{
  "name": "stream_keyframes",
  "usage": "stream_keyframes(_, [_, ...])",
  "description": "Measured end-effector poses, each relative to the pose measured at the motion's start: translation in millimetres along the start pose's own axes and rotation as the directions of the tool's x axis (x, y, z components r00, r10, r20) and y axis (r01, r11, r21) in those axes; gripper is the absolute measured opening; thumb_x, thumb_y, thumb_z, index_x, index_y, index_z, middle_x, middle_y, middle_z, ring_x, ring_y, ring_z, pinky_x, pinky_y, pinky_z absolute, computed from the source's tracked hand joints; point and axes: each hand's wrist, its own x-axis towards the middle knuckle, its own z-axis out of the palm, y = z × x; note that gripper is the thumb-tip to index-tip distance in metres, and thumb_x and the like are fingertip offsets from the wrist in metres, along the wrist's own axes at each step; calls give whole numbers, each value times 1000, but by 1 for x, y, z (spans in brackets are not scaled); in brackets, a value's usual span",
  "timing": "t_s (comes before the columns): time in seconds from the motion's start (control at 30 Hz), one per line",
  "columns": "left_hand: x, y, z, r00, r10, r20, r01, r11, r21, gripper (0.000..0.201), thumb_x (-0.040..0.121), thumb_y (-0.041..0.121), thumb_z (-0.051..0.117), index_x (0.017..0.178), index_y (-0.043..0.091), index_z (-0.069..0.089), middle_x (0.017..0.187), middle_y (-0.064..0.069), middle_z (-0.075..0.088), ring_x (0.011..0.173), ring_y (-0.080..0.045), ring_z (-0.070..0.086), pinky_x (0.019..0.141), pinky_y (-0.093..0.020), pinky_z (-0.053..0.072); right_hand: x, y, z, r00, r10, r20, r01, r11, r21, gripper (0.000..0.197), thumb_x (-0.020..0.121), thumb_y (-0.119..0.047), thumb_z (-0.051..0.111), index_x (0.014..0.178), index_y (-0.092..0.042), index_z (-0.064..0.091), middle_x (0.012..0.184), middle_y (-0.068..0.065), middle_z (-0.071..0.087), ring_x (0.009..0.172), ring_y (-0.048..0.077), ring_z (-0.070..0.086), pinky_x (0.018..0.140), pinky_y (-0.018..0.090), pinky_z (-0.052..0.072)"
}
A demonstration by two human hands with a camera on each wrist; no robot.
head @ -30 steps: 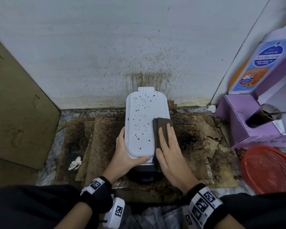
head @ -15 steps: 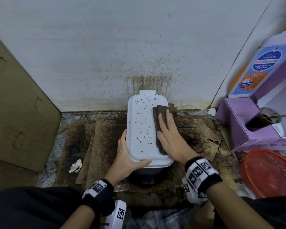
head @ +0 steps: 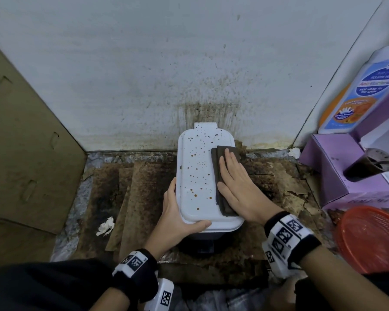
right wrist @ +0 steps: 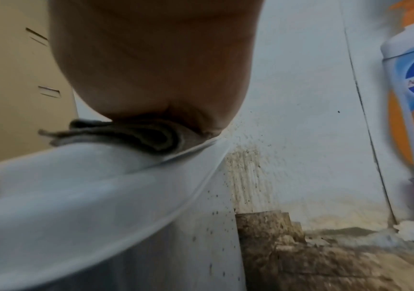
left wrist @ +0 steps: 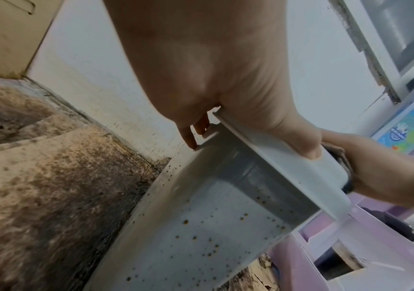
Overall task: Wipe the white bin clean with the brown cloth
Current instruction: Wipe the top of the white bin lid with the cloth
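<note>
Bin: white bin (head: 200, 176), lid spotted brown, between both hands.
Right hand: right hand (head: 238, 187), fingers flat, presses brown cloth (head: 221, 176); slid farther up lid's right side.
Left hand: left hand (head: 177, 218) grasps near-left rim.
Meaning: right strip wiped; spots remain.

Bare hands, banded wrists, dark clothing

The person is wearing a black band on each wrist: the left wrist band (head: 137, 265) is carrying a white plate printed with a black square code marker, and a white camera housing (head: 161, 295) with another such marker is hanging beneath it. The right wrist band (head: 289, 232) is showing several white panels with black code markers. Both the left hand (head: 177, 223) and the right hand (head: 238, 187) are going ungloved. Black fabric, probably trousers (head: 43, 286), is filling the lower corners.
</note>
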Motion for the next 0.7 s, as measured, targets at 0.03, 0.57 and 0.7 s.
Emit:
stream_keyframes(0.03, [0,0,0,1000,0,0,0,1000,-8,139,61,64,94,162,46,1,163,27,12,154,3,17,126,-46,31,9,4,-4,1000,-8,9,8,1000,-12,69,108,-46,16,161,-14,-14,165,1,-33,151,9,-32,125,31,-12])
stream_keyframes(0.57, [-2,2,-1,1000,-14,22,15,1000,-1,136,62,61,95,159,51,1,163,27,14,153,2,22,124,-49,34,61,30,-28,997,20,69,-25,997,76,67,112,-41,23,161,-13,-14,166,-2,-30,151,9,-31,123,26,-12])
stream_keyframes(0.7, [-2,0,-1,1000,-9,9,9,1000,7,137,62,60,96,160,48,2,164,24,15,154,1,22,125,-48,34,8,8,-12,999,1,48,-6,995,98,69,111,-41,24,160,-15,-17,164,-6,-35,148,4,-34,120,20,-15])
